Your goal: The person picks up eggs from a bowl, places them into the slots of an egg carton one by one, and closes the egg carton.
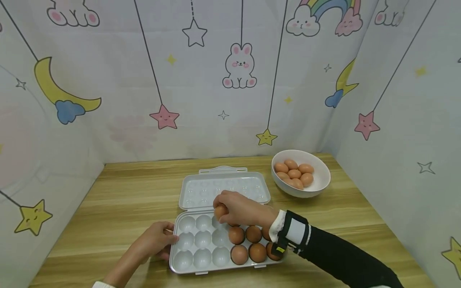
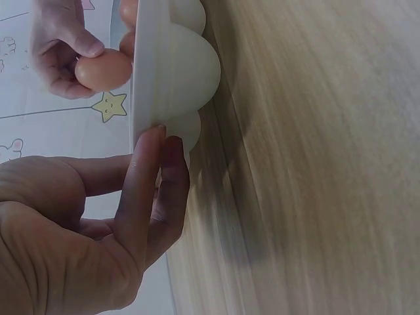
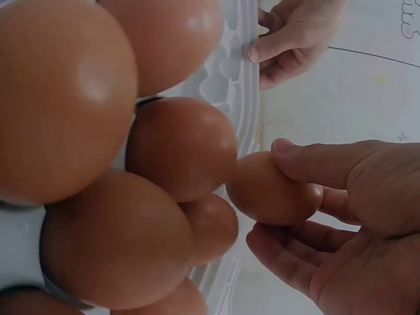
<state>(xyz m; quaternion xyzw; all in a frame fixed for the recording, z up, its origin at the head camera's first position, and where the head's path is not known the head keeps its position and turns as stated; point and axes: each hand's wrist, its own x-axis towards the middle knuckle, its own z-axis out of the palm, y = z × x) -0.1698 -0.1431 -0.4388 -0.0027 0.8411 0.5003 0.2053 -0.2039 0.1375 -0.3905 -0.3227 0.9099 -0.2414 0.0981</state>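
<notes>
Head view: right hand – thumb and fingers curled round one egg, axis near upright – at the tray's back row, left of the seated eggs; my left hand pinches the tray's left edge.

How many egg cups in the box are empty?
9 empty cups: three rows of three in the left half of the box; the far row's third is partly hidden by the right hand and its egg.
</notes>
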